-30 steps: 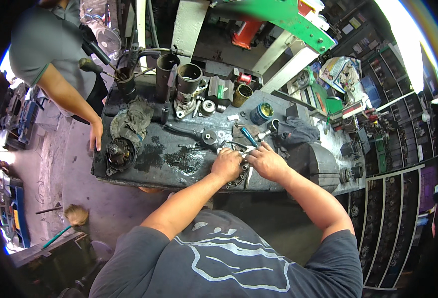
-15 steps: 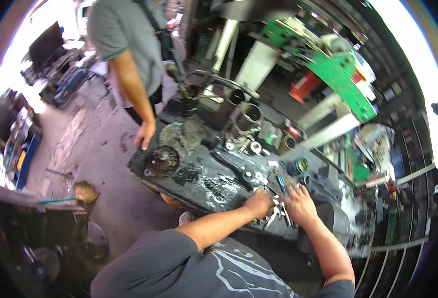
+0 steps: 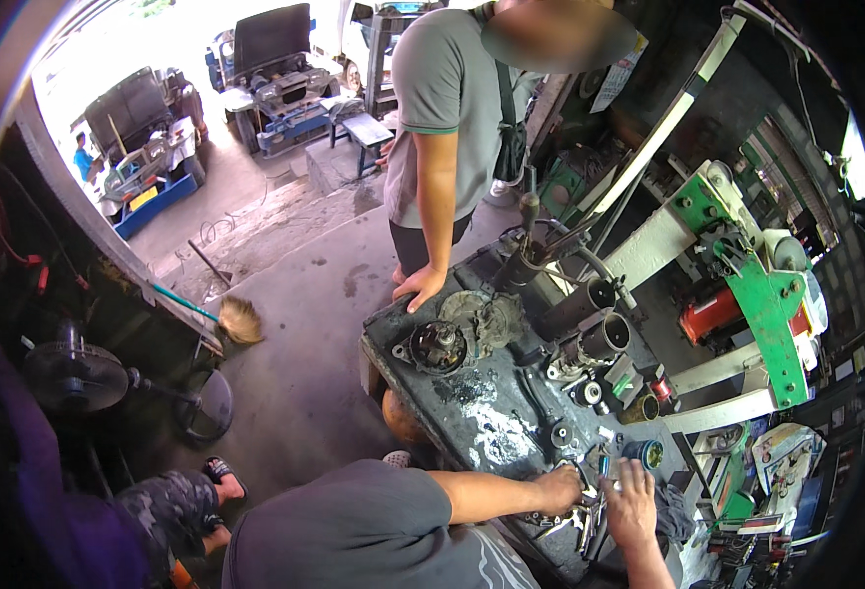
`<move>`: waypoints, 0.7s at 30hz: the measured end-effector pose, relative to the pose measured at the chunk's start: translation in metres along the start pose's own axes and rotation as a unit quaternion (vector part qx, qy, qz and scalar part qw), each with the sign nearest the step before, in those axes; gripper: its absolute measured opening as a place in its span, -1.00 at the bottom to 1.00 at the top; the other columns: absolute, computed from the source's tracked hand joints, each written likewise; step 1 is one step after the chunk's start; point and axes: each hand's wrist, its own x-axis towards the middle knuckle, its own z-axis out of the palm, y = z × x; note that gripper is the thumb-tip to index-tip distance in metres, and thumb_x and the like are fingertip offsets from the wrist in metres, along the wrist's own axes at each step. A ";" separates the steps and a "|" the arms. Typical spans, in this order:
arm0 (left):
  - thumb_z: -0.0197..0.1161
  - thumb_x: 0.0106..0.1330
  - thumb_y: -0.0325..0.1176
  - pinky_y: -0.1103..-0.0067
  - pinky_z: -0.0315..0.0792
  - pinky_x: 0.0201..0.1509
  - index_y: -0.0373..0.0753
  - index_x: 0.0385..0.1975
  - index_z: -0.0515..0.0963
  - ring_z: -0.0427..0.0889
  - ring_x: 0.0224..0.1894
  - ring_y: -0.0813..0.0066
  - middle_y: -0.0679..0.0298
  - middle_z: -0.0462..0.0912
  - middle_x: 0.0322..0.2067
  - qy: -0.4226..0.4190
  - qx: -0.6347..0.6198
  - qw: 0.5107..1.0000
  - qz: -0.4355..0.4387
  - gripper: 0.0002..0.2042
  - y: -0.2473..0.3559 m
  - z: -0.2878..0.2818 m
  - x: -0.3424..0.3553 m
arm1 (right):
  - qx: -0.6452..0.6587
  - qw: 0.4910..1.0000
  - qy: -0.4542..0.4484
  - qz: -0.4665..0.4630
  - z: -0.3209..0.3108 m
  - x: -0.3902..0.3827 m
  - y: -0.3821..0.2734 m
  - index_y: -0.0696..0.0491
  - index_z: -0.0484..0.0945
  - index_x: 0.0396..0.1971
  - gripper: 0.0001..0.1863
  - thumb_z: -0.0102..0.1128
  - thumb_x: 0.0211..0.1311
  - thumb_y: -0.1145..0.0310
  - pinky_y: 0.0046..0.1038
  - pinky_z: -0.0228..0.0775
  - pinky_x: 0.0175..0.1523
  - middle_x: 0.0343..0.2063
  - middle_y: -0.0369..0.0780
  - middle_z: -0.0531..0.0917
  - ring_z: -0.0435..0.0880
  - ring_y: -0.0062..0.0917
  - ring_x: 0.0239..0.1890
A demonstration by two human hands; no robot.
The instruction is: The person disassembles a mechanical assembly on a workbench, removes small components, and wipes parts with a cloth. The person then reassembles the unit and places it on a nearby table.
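My left hand [image 3: 560, 489] is closed, its fingers curled down among metal tools on the dark workbench [image 3: 432, 393]. What it grips is hidden under the fingers. My right hand [image 3: 632, 508] is beside it, fingers stretched out and apart, over the right side of the tool pile. A blue-handled tool [image 3: 604, 465] is close by its thumb; I see no grip on it. Wrenches [image 3: 585, 530] and other silvery hand tools lie between and below both hands. Just beyond are a small round black part [image 3: 561, 433] and a blue-rimmed cylindrical part [image 3: 650, 453].
Cylindrical metal housings [image 3: 604, 336] and a round greasy housing [image 3: 439, 346] stand on the bench. A co-worker's hand [image 3: 423, 287] rests on its far left corner. A green-and-white steel frame [image 3: 771, 304] rises right. Another person [image 3: 50, 491], a fan [image 3: 76, 373] and a broom [image 3: 240, 320] are left.
The view has swung left, so the bench and hands appear lower and further right. Another person has come into view at the lower left. Both hands stay at the tool pile.
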 end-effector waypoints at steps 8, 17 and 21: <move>0.35 0.18 -0.30 0.22 0.44 0.33 -0.16 -0.47 0.77 0.69 0.02 0.09 0.12 0.77 -0.27 0.048 0.026 0.999 -0.005 -0.88 0.002 0.008 -0.003 | 0.048 0.995 -0.082 -0.009 0.048 -0.004 -0.010 0.00 0.68 -0.50 -0.77 0.34 0.35 0.25 -0.06 0.63 -0.05 -0.50 -0.06 0.78 0.81 -0.12 -0.39; 0.39 0.15 -0.27 0.18 0.40 0.48 -0.26 -0.29 0.72 0.70 0.14 0.04 0.12 0.80 -0.13 0.057 0.013 0.998 -0.027 -0.78 -0.003 0.008 -0.007 | 0.072 0.989 0.019 0.125 0.074 0.000 -0.044 0.11 0.61 -0.28 -0.83 0.18 0.44 0.32 0.02 0.61 -0.08 -0.39 0.02 0.77 0.79 0.00 -0.28; 0.34 0.17 -0.36 0.22 0.34 0.55 -0.25 -0.29 0.75 0.70 0.17 0.10 0.14 0.80 -0.12 0.030 0.011 0.999 -0.023 -0.83 0.001 0.004 -0.006 | 0.096 0.959 0.022 0.266 0.087 0.007 -0.052 0.16 0.64 -0.37 -0.79 0.17 0.42 0.35 0.08 0.63 -0.10 -0.43 0.10 0.75 0.80 0.07 -0.28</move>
